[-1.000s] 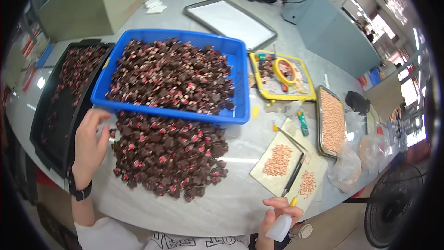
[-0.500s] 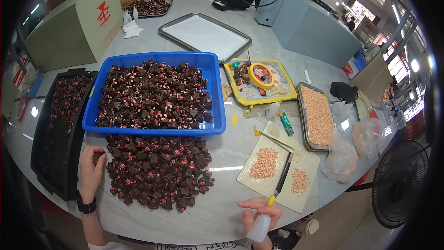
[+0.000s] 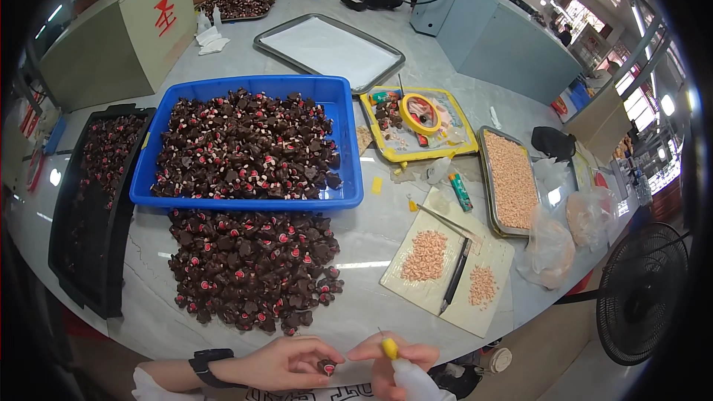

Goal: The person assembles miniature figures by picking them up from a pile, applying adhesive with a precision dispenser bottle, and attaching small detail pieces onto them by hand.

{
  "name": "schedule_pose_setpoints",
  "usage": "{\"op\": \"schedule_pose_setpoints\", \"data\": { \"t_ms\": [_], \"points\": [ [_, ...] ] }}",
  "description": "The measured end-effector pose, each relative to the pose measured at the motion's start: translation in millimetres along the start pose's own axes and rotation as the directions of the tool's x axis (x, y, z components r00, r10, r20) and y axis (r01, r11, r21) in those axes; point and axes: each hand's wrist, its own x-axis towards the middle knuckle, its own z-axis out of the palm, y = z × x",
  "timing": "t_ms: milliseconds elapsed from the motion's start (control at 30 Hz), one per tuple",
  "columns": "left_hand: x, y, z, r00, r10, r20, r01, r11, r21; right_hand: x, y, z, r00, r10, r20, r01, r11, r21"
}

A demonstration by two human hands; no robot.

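Note:
Near the table's front edge, my left hand (image 3: 286, 364) pinches a small dark brown piece (image 3: 327, 367) with a red mark between thumb and fingertips. Close beside it, my right hand (image 3: 371, 360) is wrapped round a white squeeze bottle (image 3: 416, 381). The bottle's yellow needle tip (image 3: 390, 349) points up and away from me. Ahead of my left hand lies a loose pile of similar brown pieces (image 3: 249, 267). Beyond that pile stands a blue tub (image 3: 245, 203) full of such pieces, some with red and pale bits.
A long black tray (image 3: 89, 252) stands left. On the right, a cream board (image 3: 408, 279) bears pale pink bits, tweezers (image 3: 445, 221) and a black pen-like tool (image 3: 454, 276). Behind are a yellow-rimmed tray (image 3: 427, 154), a tray of pink bits (image 3: 511, 182) and a paper-lined tray (image 3: 334, 52).
My left hand has moved right from beside the pile to the front edge, carrying a brown piece. The right hand has drawn in toward it, the bottle's tip turned upward.

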Motion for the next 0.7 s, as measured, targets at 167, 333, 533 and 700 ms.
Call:
{"op": "schedule_pose_setpoints", "data": {
  "t_ms": [167, 333, 533, 700],
  "points": [
    [9.7, -6.1, -7.2, 0.985, 0.143, -0.094, -0.141, 0.989, 0.034, -4.5, 27.7, -4.2, 0.981, -0.127, -0.146, 0.076, 0.947, -0.311],
    [5.6, 2.5, -20.9, 0.961, 0.255, -0.102, -0.217, 0.932, 0.289, 6.7, 24.8, -13.8, 0.969, -0.203, 0.137, 0.242, 0.883, -0.403],
    [9.5, 1.4, -19.2, 0.972, 0.208, -0.109, -0.197, 0.975, 0.101, 6.0, 22.8, 0.7, 0.975, -0.219, -0.027, 0.195, 0.914, -0.357],
    [0.8, -11.0, -22.5, 0.949, 0.253, -0.189, -0.27, 0.96, -0.071, 18.5, 15.5, 13.8, 0.995, 0.1, -0.012, -0.088, 0.798, -0.597]
  ]
}}
